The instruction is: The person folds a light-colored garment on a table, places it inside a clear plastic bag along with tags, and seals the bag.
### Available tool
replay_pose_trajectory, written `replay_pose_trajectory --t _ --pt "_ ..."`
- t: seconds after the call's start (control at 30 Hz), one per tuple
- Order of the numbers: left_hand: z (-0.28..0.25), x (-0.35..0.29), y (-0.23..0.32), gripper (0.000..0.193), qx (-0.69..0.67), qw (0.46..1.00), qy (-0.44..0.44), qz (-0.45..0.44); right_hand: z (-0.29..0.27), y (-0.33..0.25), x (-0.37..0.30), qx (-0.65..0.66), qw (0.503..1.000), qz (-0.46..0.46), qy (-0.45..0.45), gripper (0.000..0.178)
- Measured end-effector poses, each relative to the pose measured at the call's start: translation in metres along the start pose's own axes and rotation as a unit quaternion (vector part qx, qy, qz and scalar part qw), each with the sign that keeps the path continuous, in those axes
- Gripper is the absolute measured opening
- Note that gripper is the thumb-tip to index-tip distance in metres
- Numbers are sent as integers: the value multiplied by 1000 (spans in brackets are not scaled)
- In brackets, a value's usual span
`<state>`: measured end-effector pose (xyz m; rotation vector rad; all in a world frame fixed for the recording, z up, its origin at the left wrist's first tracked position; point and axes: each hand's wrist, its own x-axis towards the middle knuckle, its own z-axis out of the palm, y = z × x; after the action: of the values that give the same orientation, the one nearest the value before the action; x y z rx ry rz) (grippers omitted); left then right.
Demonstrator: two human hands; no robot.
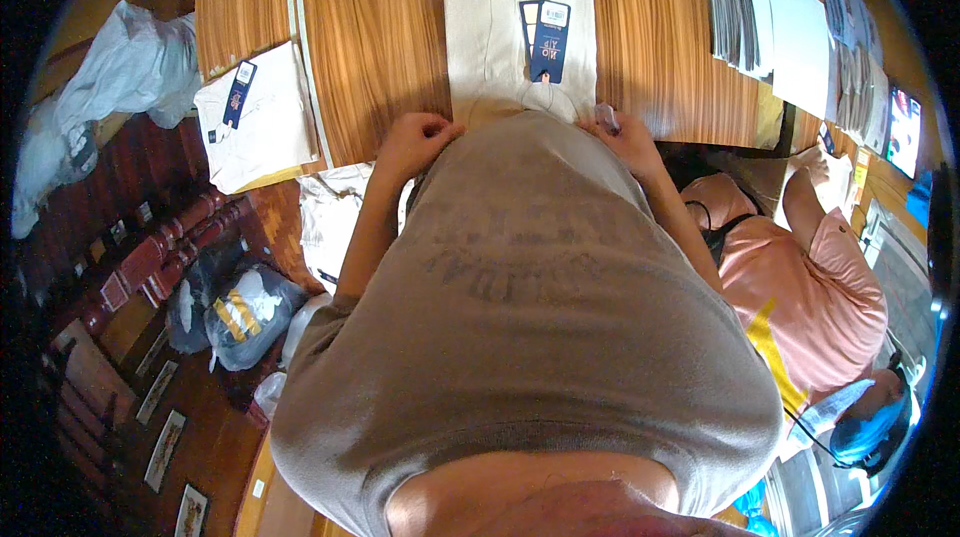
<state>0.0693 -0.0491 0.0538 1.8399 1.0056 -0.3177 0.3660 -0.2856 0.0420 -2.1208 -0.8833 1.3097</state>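
Head view: I see both hands at the near edge of a folded cream garment (505, 37) lying flat on the wooden worktop (380, 27). My left hand (415, 137) pinches its lower left corner with fingers closed; my right hand (622, 132) grips the lower right corner, likely to keep the fold square. Two dark blue hang tags (545, 37) lie on top. One more folded cream garment (255, 117) with one tag lies left. A person in pink (810, 277) sits right.

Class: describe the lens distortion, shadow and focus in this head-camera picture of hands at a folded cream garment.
Head view: fisheye bends the wooden table edges, black corners; folded cream garment sharp; shadow beneath left hand and right hand; grey shirt near the lens softly blurred.
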Motion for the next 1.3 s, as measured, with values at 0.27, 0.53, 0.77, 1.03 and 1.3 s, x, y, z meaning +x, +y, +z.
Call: replay_pose_trajectory --t 0.27,0.53,0.77,1.03,1.3 --pt "-5 13 -8 24 -134 983 54 111 1 25 19 81 982 -99 141 33" --pt "9 14 -1 23 -50 995 32 83 1 14 17 -136 987 -20 79 32" --pt "11 6 -5 25 38 997 -10 64 -4 12 6 -68 996 -48 10 31" --pt "9 -10 -1 21 -36 997 54 53 -8 -2 -14 -29 987 2 155 25" --pt "23 -14 -7 28 -105 991 74 37 11 -4 -27 53 996 9 78 33"
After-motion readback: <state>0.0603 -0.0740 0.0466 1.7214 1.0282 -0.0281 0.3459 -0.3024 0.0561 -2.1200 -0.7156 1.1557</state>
